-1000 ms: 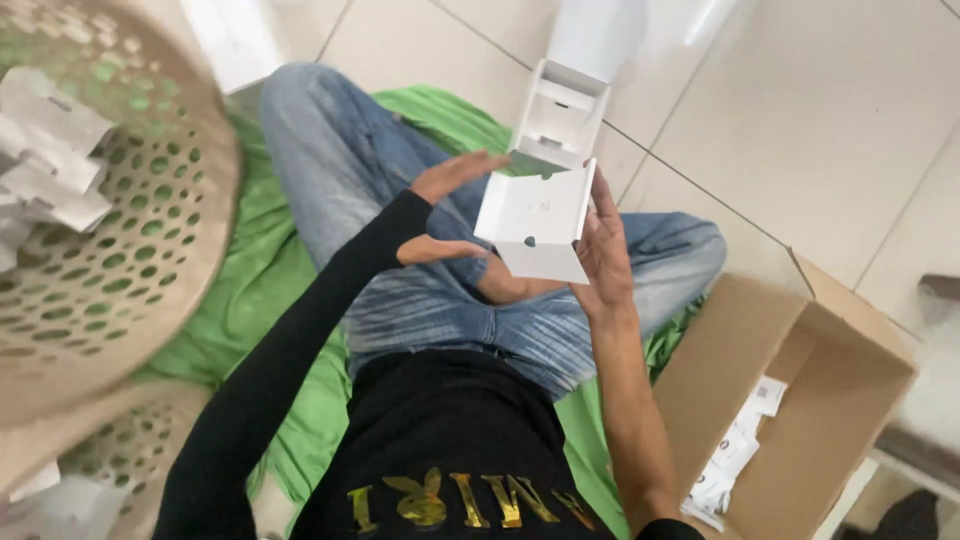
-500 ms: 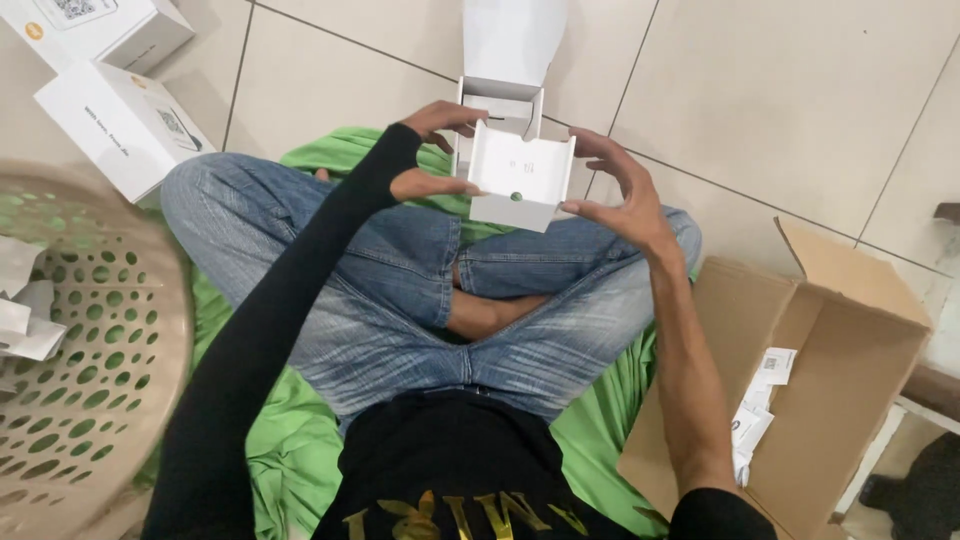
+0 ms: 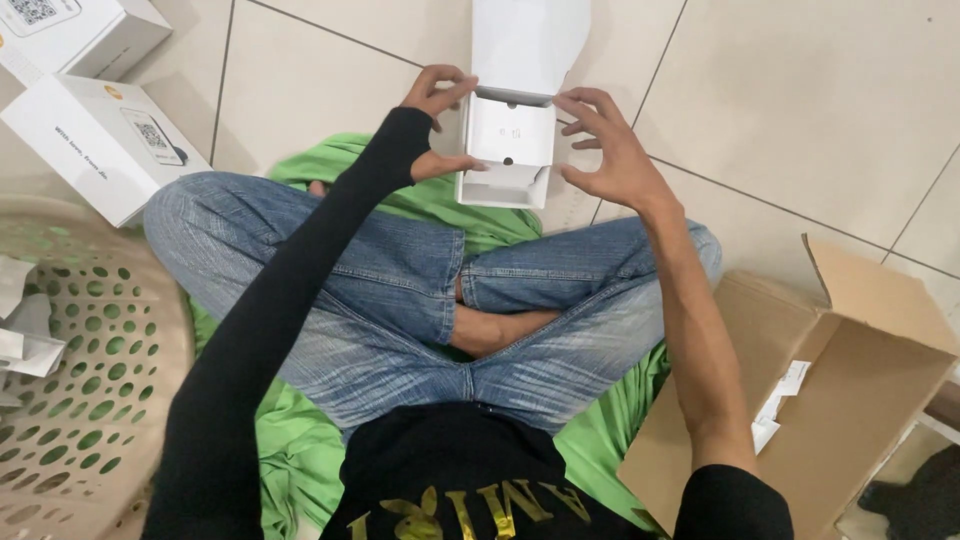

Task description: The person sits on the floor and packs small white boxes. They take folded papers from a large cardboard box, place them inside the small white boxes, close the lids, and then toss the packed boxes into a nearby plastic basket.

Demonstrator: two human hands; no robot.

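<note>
- Left hand is gripping the small white cardboard box, lid raised, above the knees.
- Right hand is hovering beside it, fingers spread wide.
- Brown cardboard carton is sitting right; beige perforated plastic basket left.

Small white box: I have moved it further out from my knees, over the floor tiles, lid still up.
Right hand: released, fingers now spread beside the box.

White box, green cloth, faded-blue jeans
</note>
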